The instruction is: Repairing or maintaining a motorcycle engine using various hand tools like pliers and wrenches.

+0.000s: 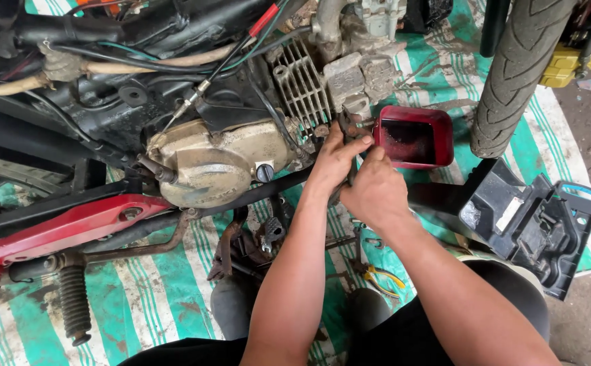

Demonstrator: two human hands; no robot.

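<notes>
Engine [241, 152]: grimy, tan side cover, grey finned cylinder, lying on a green-striped tarp [167, 285]. Left hand [335, 163] and right hand [375, 193] close together around a dark tool [347, 125] at the cylinder base, beside a red tray [414, 137]. Tool's handles hidden under the palms; its type is unclear. Tyre [516, 68] cut off at the top.

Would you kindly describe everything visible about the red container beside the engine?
The red container is a squarish, open-topped tray with rounded corners, seemingly plastic or painted metal. Its inside looks dark and stained; whether it holds liquid is unclear. It sits tilted slightly on the green-striped sheet, between the engine's finned cylinder and the tyre. The right hand lies just beside its near-left corner.
</notes>
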